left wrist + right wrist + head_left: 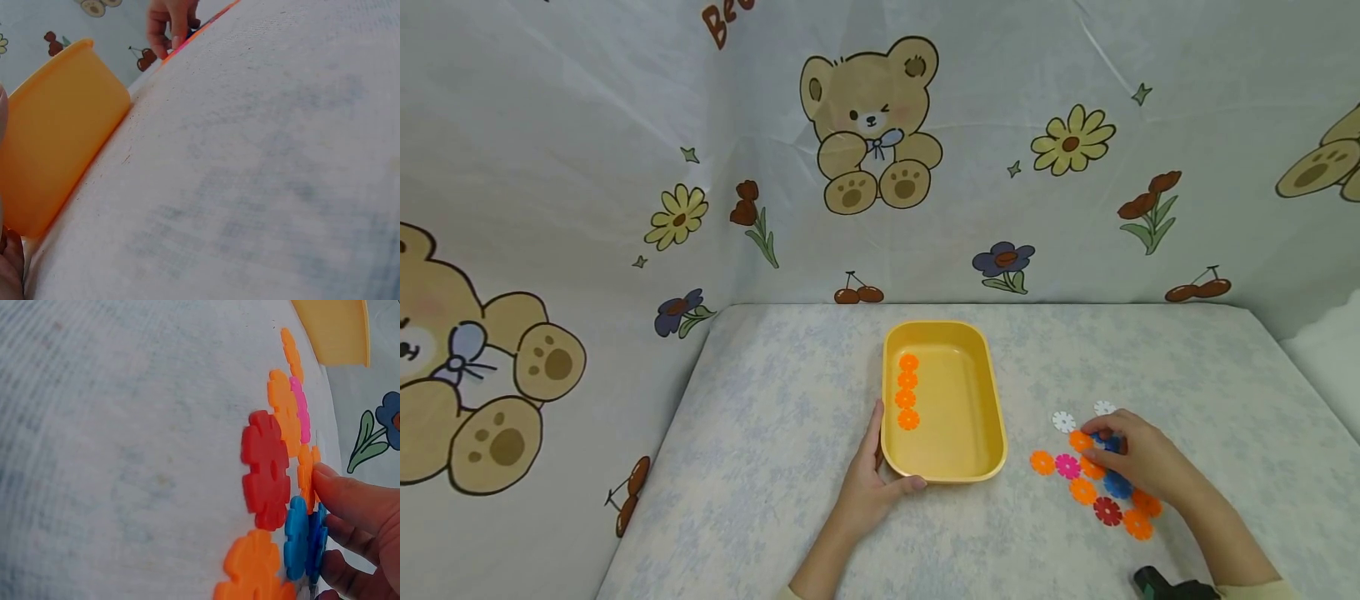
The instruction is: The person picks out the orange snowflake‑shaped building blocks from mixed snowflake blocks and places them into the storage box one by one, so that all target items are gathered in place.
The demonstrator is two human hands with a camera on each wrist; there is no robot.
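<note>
So, the left hand (868, 497) holds the yellow tray (958, 408) at its near left corner. Four orange discs (907, 380) sit in a row inside. Right of it, on the tabletop (775, 417), the right hand (1142, 454) is at the loose discs (1082, 491), fingers around an orange one; I can't tell if they pinch it.

Brown lettering (718, 27) on the printed backdrop cloth (985, 50) reads "Be", the next letter cut off by the top edge.
</note>
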